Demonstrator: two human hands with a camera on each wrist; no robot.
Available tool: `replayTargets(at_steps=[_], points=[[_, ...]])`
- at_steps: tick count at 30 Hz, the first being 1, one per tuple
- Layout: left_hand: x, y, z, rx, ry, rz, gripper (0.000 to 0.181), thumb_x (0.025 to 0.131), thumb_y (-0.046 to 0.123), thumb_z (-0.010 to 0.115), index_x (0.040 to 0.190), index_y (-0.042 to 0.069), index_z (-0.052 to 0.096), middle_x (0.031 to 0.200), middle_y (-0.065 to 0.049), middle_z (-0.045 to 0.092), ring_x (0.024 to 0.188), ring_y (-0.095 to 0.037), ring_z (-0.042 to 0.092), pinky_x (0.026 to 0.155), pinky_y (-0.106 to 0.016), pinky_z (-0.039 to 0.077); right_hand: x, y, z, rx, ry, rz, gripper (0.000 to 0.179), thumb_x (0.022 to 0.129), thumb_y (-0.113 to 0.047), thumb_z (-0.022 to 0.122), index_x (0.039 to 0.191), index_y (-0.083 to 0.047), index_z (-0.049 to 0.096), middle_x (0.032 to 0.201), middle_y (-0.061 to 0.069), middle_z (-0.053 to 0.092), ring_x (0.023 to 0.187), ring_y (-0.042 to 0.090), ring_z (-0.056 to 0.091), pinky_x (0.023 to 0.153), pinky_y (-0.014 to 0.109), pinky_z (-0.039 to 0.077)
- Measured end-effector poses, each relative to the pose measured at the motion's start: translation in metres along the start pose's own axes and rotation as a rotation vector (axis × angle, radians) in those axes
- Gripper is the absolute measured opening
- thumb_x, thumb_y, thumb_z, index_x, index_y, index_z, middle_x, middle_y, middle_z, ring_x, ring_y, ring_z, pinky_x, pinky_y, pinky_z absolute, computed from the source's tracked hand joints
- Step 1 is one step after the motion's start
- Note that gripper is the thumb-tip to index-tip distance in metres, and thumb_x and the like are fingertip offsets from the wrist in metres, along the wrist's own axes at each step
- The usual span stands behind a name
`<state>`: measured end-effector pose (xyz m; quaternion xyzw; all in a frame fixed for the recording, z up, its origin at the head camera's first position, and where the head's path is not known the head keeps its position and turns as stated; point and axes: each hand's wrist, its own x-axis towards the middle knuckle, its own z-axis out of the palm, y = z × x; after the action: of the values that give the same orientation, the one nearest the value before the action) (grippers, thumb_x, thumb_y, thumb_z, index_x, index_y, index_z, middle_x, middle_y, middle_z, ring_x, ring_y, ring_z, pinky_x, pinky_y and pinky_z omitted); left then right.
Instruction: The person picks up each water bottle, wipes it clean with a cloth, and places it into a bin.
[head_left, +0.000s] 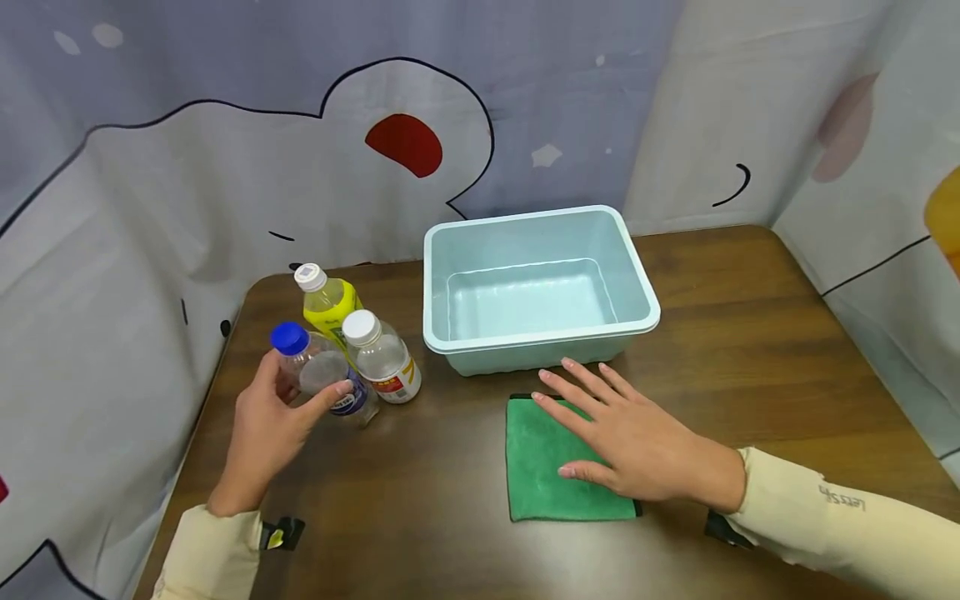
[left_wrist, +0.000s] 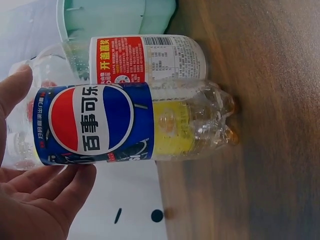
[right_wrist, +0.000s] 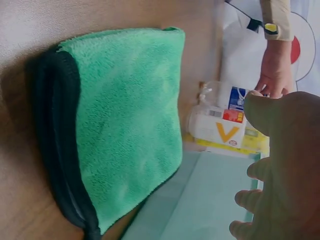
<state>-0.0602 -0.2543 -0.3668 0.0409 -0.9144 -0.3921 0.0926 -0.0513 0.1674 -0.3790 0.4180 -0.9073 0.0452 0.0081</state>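
Note:
My left hand (head_left: 262, 429) holds a clear plastic Pepsi bottle (head_left: 348, 402) with a blue cap, thumb on one side and fingers curled round the other. Its blue label (left_wrist: 92, 122) faces the left wrist camera, and the bottle looks empty. Close beside it stand a clear bottle with a white cap (head_left: 362, 327) and a red-and-white label, and behind, a bottle with a yellow label (head_left: 327, 308). Over a folded green cloth (head_left: 536, 471) my right hand (head_left: 630, 437) is spread, fingers straight. In the right wrist view the cloth (right_wrist: 130, 115) lies flat, dark-edged, apart from that hand.
A pale blue-green plastic basin (head_left: 540, 357) stands at the back middle of the brown wooden table (head_left: 420, 517), with nothing in it. A patterned curtain (head_left: 225, 183) hangs behind the table and along its sides.

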Motion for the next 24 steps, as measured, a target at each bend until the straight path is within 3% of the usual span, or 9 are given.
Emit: replayTargets(at_steps=[5, 11, 14, 18, 21, 24], points=[[0.001, 0.000, 0.000, 0.016, 0.016, 0.042, 0.070, 0.082, 0.040, 0.079, 0.137, 0.013, 0.046, 0.129, -0.018, 0.063, 0.116, -0.040, 0.064, 0.096, -0.059, 0.050, 0.001, 0.001, 0.009, 0.039, -0.033, 0.019, 0.080, 0.095, -0.062, 0.050, 0.158, -0.025, 0.019, 0.167, 0.001, 0.016, 0.155, 0.031, 0.013, 0.120, 0.059, 0.023], [0.000, 0.000, -0.004, 0.029, 0.058, 0.064, 0.065, 0.080, 0.035, 0.082, 0.133, 0.013, 0.049, 0.123, -0.014, 0.068, 0.111, -0.033, 0.068, 0.094, -0.051, 0.052, 0.002, -0.002, 0.025, 0.112, -0.133, 0.035, 0.080, 0.095, -0.062, 0.049, 0.159, -0.025, 0.018, 0.168, 0.001, 0.013, 0.155, 0.032, 0.009, 0.121, 0.060, 0.022], [-0.002, 0.000, -0.006, 0.056, 0.078, 0.062, 0.066, 0.079, 0.035, 0.083, 0.131, 0.013, 0.050, 0.120, -0.011, 0.069, 0.108, -0.027, 0.069, 0.094, -0.044, 0.054, 0.004, -0.004, 0.033, 0.135, -0.164, 0.030, 0.080, 0.095, -0.062, 0.049, 0.159, -0.024, 0.019, 0.167, 0.004, 0.016, 0.154, 0.034, 0.013, 0.120, 0.060, 0.023], [-0.003, 0.000, -0.008, 0.079, 0.088, 0.058, 0.067, 0.077, 0.036, 0.084, 0.131, 0.015, 0.052, 0.116, -0.007, 0.071, 0.101, -0.006, 0.067, 0.093, -0.026, 0.055, 0.006, -0.004, 0.041, 0.164, -0.193, 0.026, 0.080, 0.095, -0.062, 0.048, 0.158, -0.022, 0.019, 0.167, 0.005, 0.017, 0.153, 0.037, 0.019, 0.120, 0.060, 0.023], [-0.003, -0.001, -0.009, 0.071, 0.076, 0.076, 0.067, 0.077, 0.036, 0.084, 0.131, 0.013, 0.051, 0.117, -0.009, 0.071, 0.103, -0.010, 0.068, 0.093, -0.032, 0.056, 0.007, -0.005, 0.045, 0.190, -0.207, 0.035, 0.081, 0.095, -0.062, 0.049, 0.158, -0.021, 0.019, 0.167, 0.006, 0.016, 0.152, 0.039, 0.020, 0.119, 0.061, 0.024], [-0.004, 0.000, -0.010, 0.067, 0.065, 0.103, 0.067, 0.078, 0.035, 0.084, 0.131, 0.010, 0.051, 0.117, -0.013, 0.071, 0.106, -0.029, 0.070, 0.091, -0.046, 0.054, 0.007, -0.006, 0.047, 0.214, -0.218, 0.050, 0.083, 0.094, -0.063, 0.049, 0.159, -0.020, 0.018, 0.167, 0.007, 0.014, 0.152, 0.040, 0.019, 0.120, 0.060, 0.023]])
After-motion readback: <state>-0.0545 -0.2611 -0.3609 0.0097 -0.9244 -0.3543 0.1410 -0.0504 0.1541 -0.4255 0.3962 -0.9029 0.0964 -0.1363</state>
